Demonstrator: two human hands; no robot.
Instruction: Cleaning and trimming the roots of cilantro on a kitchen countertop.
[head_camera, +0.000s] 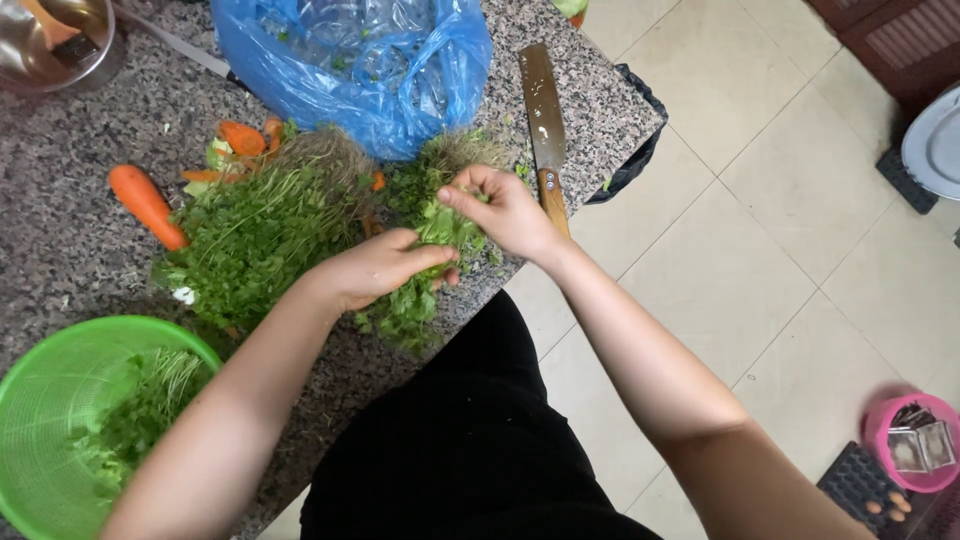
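Colander: a round green plastic colander sits nearest, at the lower left edge of the surface; it holds a modest tangle of leafy stems, so by the look of it only a small share of the greens is sorted.
Left hand: the left hand lies palm down with fingers closed around a small bunch of herbs, gripping the soft, frilly leaves that hang over the surface edge.
Right hand: the right hand is curled, thumb and forefinger pinching a sprig at the top of that same bunch.
Herb pile: a large heap of greens, thin stalks and fine pale roots at its far end, lies just left of the hands; judging by its bulk, most of the picking is still to do.
Surface: speckled grey granite surface, polished and hard.
Carrot: one whole smooth orange carrot lies left of the heap; orange peelings are scattered beyond it.
Knife: a broad steel cleaver with a wooden handle rests just behind the right hand, untouched.
Bag: a crinkled, glossy blue plastic bag lies farthest back.
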